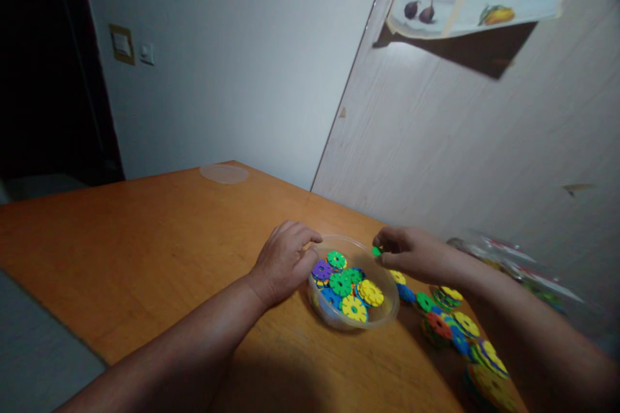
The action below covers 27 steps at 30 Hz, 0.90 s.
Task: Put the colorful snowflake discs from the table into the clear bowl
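Observation:
A clear plastic bowl [387,310] stands on the table, with several notched plastic discs in green, yellow, blue and purple inside. My left hand [290,257] grips the bowl's left rim, thumb and fingers closed on it. Over the bowl's right rim, my right hand [400,246] pinches a green notched disc [376,251], of which only a part shows. More discs lie in loose piles to the right of the bowl, among them a red disc [438,328] and a yellow disc [465,324]; my right forearm passes above and hides some of them.
The orange wooden table [159,239] meets the wall at the back. A round clear lid [224,173] lies at its far corner. Transparent plastic bags [523,264] with things in them sit beyond my right forearm. A fruit poster [465,0] hangs on the right wall.

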Available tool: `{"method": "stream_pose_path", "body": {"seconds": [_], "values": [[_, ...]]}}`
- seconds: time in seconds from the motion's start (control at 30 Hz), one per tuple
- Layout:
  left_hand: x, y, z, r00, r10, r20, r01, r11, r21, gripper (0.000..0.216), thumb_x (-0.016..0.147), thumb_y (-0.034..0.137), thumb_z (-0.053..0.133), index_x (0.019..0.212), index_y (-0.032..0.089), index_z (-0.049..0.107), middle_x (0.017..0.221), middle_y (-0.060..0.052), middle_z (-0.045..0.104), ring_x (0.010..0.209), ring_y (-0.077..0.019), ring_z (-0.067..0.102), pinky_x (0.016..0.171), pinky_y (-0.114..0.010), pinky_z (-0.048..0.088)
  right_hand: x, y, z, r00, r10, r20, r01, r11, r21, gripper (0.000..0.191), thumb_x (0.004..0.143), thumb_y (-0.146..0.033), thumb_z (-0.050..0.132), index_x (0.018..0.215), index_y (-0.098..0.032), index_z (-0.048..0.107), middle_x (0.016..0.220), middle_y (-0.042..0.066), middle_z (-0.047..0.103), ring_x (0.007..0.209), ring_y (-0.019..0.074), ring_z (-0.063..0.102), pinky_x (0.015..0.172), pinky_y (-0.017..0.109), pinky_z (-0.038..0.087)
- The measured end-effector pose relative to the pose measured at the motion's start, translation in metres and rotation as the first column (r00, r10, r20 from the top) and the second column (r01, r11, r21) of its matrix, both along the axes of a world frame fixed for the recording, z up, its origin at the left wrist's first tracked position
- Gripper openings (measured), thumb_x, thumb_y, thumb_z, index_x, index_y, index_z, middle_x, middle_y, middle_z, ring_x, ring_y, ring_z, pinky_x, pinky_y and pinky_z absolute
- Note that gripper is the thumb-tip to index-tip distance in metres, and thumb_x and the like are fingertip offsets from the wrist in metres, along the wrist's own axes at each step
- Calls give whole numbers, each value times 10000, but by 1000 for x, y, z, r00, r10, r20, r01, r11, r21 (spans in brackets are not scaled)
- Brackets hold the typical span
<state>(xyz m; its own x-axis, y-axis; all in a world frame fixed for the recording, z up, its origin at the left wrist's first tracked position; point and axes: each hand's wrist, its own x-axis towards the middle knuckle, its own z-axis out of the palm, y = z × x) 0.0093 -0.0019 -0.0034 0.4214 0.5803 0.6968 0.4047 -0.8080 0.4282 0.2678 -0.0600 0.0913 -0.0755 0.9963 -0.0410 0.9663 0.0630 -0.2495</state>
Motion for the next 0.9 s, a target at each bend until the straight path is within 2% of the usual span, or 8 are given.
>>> {"method": "stream_pose_path", "body": {"seconds": [0.1, 0.23, 0.33, 0.4, 0.47, 0.57, 0.73, 0.9], "values": [[0, 0, 0, 1000, -1, 4, 1, 1000, 1, 188, 850, 193, 492, 961, 192, 645, 971, -51, 656, 956, -217, 553, 844, -375, 431, -24, -2, -1, 995, 76, 69, -72, 996, -51, 260, 736, -278, 634, 976, -186, 670, 877, 59, 682, 730, 164, 592, 590, 240, 420], [0, 1, -2, 1000, -3, 15, 3, 1000, 3, 186, 854, 199, 495, 958, 201, 649, 980, -50, 657, 968, -216, 556, 852, -374, 431, -30, 3, -8, 994, 54, 96, -50, 998, -44, 360, 747, -335, 652, 1067, -169, 665, 944, 89, 685, 771, 179, 605, 623, 251, 444], [1, 2, -3, 1000, -5, 7, 5, 1000, 9, 188, 857, 206, 495, 963, 203, 650, 985, -51, 661, 976, -219, 557, 854, -376, 431, -14, 4, -7, 998, 20, 59, -21, 1000, 9, 338, 774, -302, 605, 1077, -159, 647, 950, 85, 689, 774, 176, 613, 633, 255, 445], [1, 2, -3, 1000, -10, -1, 10, 1000, 10, 191, 852, 203, 498, 969, 203, 648, 983, -51, 662, 971, -220, 557, 854, -378, 431, 1, 3, -5, 998, -28, 63, 26, 999, 35, 271, 782, -276, 569, 1017, -165, 645, 902, 68, 695, 756, 173, 615, 624, 257, 436], [1, 2, -2, 1000, -7, -1, 7, 1000, 8, 194, 845, 195, 497, 969, 200, 646, 980, -52, 662, 967, -221, 558, 853, -382, 432, 19, 0, -4, 988, -92, 124, 88, 996, 31, 188, 776, -259, 546, 914, -178, 644, 825, 51, 695, 727, 172, 612, 611, 260, 421], [1, 1, -1, 1000, -2, 7, 2, 1000, 0, 194, 838, 194, 496, 959, 200, 647, 976, -54, 662, 970, -225, 561, 849, -388, 437, 42, -7, -10, 952, -146, 269, 164, 985, -45, 124, 748, -266, 556, 790, -190, 644, 754, 44, 686, 698, 180, 609, 586, 266, 394], [1, 1, 0, 1000, -8, 18, 8, 1000, 0, 201, 842, 201, 493, 960, 198, 656, 967, -59, 665, 970, -222, 562, 864, -392, 437, 61, -14, -33, 947, -119, 297, 188, 958, -215, 227, 664, -324, 653, 851, -196, 677, 833, 54, 700, 752, 200, 636, 593, 262, 403], [1, 2, -1, 1000, -4, 11, 4, 1000, 4, 198, 841, 195, 496, 952, 197, 659, 971, -56, 666, 965, -218, 562, 860, -386, 436, 62, -11, -51, 952, -133, 274, 203, 948, -246, 313, 618, -325, 694, 904, -198, 685, 857, 58, 709, 764, 205, 650, 620, 268, 423]]}}
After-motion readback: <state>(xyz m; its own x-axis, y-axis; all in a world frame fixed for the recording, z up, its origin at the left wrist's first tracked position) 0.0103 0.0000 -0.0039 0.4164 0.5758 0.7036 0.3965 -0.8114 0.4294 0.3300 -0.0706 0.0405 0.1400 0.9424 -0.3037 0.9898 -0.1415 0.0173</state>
